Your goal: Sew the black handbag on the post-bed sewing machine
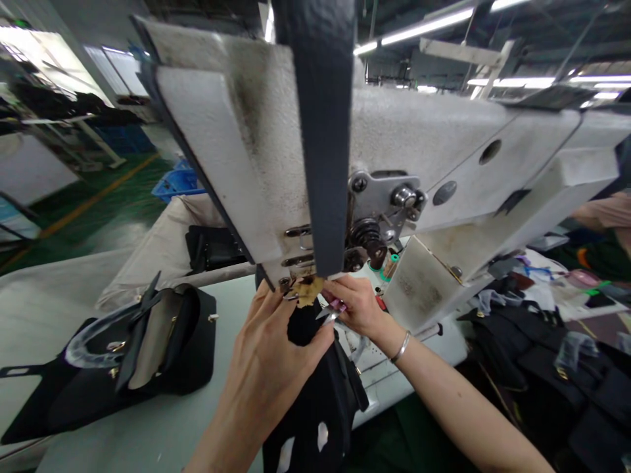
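Under sewing machine (404,151), left hand (269,355) fingers clamp black piece (303,328); right hand (357,305) fingers clamp snips (329,311).

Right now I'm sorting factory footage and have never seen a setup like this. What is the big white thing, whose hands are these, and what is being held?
The picture comes from a camera on the worker's head, looking forward and down, so the two bare hands are the worker's own. The big white body is an industrial sewing machine, seen from very close; a dark strap hangs down in front of it. Under the machine's head, the left hand presses on a black workpiece. The right hand, with a bracelet on its wrist, holds small thread snips at the same spot. On the pale table to the left lies a black handbag with a plastic-wrapped handle. More dark pieces are piled at right.
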Demonstrator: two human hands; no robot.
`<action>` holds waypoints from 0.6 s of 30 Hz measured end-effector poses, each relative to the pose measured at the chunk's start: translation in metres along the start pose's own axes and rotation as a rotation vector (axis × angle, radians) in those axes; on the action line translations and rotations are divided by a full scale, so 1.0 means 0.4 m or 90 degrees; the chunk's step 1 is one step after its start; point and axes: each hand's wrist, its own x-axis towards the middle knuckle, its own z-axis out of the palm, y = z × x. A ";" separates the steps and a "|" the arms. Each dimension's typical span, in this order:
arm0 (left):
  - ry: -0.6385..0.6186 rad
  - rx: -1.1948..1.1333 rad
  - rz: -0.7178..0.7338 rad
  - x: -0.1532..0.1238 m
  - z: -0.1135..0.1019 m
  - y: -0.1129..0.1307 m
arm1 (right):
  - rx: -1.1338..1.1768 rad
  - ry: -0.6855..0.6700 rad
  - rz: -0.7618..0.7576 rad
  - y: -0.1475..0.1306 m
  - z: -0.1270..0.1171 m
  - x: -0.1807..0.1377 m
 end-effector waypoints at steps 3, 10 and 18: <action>0.012 -0.008 0.025 0.000 0.003 0.001 | 0.000 0.047 -0.029 -0.006 -0.001 0.019; -0.003 0.015 0.044 -0.027 -0.008 0.015 | 0.383 -0.050 0.371 -0.001 -0.026 0.038; 0.001 0.030 0.024 -0.061 -0.006 0.026 | 0.146 -0.036 0.167 0.004 -0.062 0.023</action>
